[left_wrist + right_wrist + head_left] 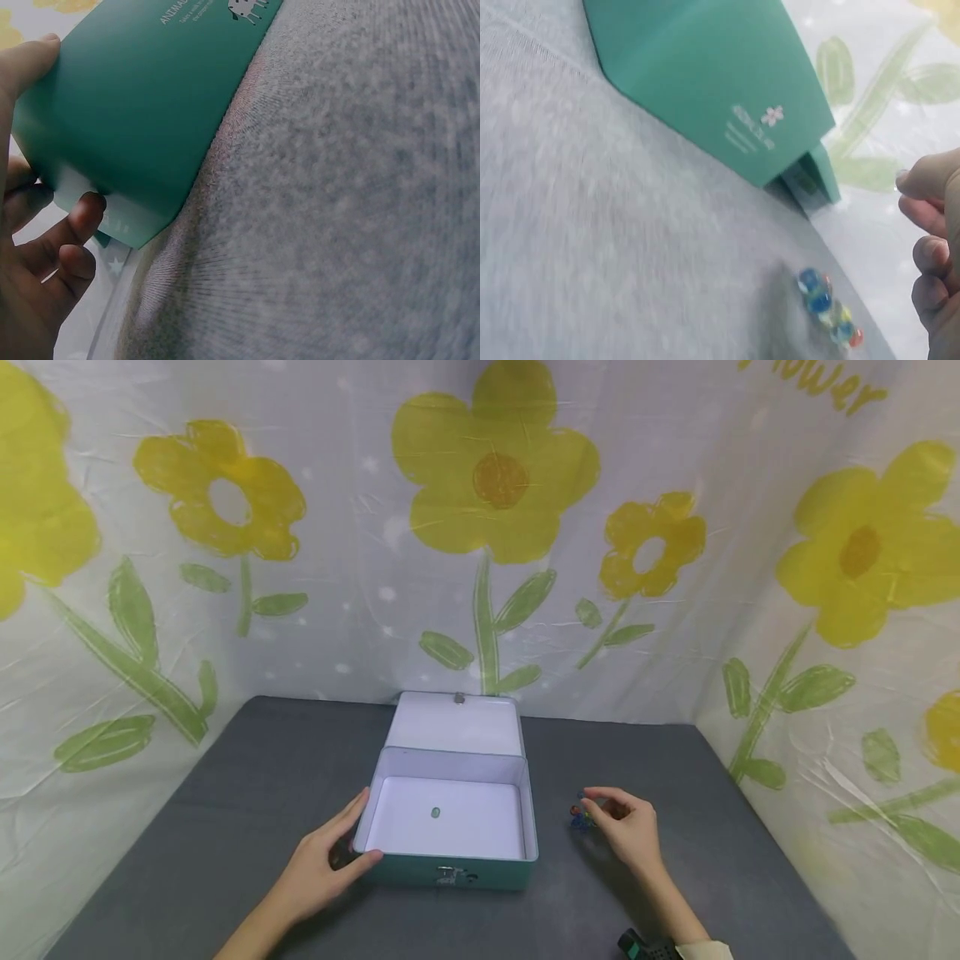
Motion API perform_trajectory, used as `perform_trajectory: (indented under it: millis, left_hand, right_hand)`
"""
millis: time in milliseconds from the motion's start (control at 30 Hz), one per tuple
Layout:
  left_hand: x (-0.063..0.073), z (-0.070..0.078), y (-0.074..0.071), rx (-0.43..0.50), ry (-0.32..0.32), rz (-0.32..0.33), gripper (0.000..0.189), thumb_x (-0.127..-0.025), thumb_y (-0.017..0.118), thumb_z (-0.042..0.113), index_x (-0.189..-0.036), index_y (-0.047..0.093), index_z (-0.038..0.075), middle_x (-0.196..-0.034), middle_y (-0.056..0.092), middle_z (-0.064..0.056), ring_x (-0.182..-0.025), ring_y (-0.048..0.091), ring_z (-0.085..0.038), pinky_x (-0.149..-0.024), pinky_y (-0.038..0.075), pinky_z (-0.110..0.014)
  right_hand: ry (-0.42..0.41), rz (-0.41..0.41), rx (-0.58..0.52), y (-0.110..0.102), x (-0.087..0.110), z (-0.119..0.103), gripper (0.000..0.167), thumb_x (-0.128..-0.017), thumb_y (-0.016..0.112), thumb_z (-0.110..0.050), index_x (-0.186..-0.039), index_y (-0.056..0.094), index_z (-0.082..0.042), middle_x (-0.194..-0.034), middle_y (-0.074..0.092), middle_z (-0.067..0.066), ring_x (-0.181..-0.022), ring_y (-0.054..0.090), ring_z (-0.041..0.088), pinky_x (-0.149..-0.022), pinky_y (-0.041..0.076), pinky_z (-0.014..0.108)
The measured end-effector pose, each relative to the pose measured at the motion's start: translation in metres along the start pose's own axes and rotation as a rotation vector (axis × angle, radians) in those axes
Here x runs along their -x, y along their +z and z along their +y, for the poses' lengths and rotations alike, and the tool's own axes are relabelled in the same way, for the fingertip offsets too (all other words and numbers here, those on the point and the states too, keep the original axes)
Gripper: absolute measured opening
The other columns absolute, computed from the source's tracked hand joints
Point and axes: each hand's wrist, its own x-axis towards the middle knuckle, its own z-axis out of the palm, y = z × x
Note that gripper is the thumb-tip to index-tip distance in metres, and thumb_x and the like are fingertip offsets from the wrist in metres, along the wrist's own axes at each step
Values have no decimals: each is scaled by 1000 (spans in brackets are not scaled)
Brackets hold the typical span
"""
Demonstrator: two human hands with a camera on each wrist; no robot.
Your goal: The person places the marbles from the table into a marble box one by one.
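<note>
A green tin box (487,873) stands with its lid (454,727) swung back, and one pale green glass marble (435,812) lies on its white floor. My left hand (318,864) holds the box at its front left corner, thumb at the front rim and fingers along the left side. To the right of the box, several coloured glass marbles (820,301) sit in a cluster on the table. Just above them my right hand (626,828) pinches a small marble (581,794) between thumb and forefinger; the fingertips mostly hide it.
The dark grey table (300,760) carries the box near its middle. A curtain (337,568) with yellow flowers hangs behind the table and along both sides. A dark wrist device (647,947) is on my right wrist.
</note>
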Motion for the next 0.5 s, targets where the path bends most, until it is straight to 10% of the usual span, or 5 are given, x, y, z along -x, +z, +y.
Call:
perform_trajectory:
  millis: [267,500]
  left_hand:
    - [0,0,0,-3,2,-10,84,-92,85,36,-163,45,15,-163,46,-19,-132,59,-37,-72,53,-27]
    - [1,1,-1,-3,-3,-4,84,-92,85,36,-162,45,14,-163,46,-18,-116,60,-26,-69,48,-25]
  right_hand:
    - [-26,-30,-50,24,-11,-11,12,-89,83,1,-100,83,-4,-66,68,10,-52,43,3,-48,36,21]
    - [-66,-51,-106,47,-20,-22,14,-88,84,2,-101,83,-1,-65,60,3,-55,41,4,-50,34,20]
